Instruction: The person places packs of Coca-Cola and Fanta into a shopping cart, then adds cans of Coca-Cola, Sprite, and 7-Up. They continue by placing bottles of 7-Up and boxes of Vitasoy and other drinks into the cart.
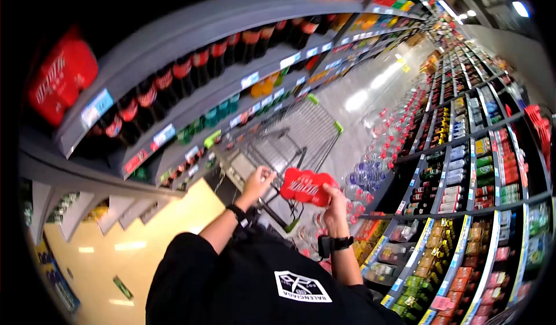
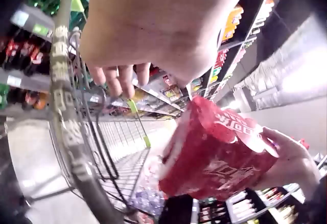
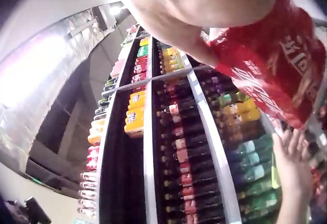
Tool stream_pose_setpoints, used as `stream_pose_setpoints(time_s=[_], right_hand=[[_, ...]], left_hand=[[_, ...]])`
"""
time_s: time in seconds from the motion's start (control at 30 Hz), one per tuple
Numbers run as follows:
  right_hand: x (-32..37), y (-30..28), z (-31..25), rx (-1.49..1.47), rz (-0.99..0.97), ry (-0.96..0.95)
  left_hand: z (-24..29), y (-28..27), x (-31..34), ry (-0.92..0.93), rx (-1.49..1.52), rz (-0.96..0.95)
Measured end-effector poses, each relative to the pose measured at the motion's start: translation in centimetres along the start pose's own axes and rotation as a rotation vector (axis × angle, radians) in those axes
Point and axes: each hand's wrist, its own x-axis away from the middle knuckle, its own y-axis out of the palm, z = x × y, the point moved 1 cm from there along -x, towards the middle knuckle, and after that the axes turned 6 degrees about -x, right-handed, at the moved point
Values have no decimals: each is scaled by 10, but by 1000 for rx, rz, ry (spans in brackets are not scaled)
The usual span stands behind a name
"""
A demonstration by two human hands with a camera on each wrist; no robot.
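Note:
My right hand (image 1: pixel 334 206) grips one end of a red shrink-wrapped multipack of drinks (image 1: pixel 302 187) with white lettering, holding it up over the shopping cart (image 1: pixel 301 131). In the left wrist view the lumpy wrapped side of the multipack (image 2: pixel 217 155) faces the camera, and the right hand (image 2: pixel 291 165) is at its far end. My left hand (image 1: pixel 259 185) is raised beside the pack, apart from it, with nothing in its loosely bent fingers (image 2: pixel 126 76). It is near the cart's handle (image 2: pixel 66 106). The right wrist view shows the left hand (image 3: pixel 294 165) below the multipack (image 3: pixel 271 55).
To the left, shelves hold dark cola bottles (image 1: pixel 200 61) and a similar red multipack (image 1: pixel 63 76). Clear bottles (image 1: pixel 376 168) stand on the floor to the right, before another long shelf of drinks (image 1: pixel 457 163). The aisle floor (image 1: pixel 359 93) runs ahead between them.

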Motion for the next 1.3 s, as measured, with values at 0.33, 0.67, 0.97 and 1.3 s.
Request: stream_pose_setpoints(time_s=[0.33,0.67,0.97,1.3], right_hand=[[-107,-22,19,127,-32,265],[-277,54,164,-11,-183,648],[-426,101,331,436,-426,760],[-446,16,416,471,-209,707]], left_hand=[[-45,-24,3,31,-688,435],[-33,12,-11,-161,-795,503],[-28,12,-30,-193,-835,510],[-43,28,-37,-238,-797,601]])
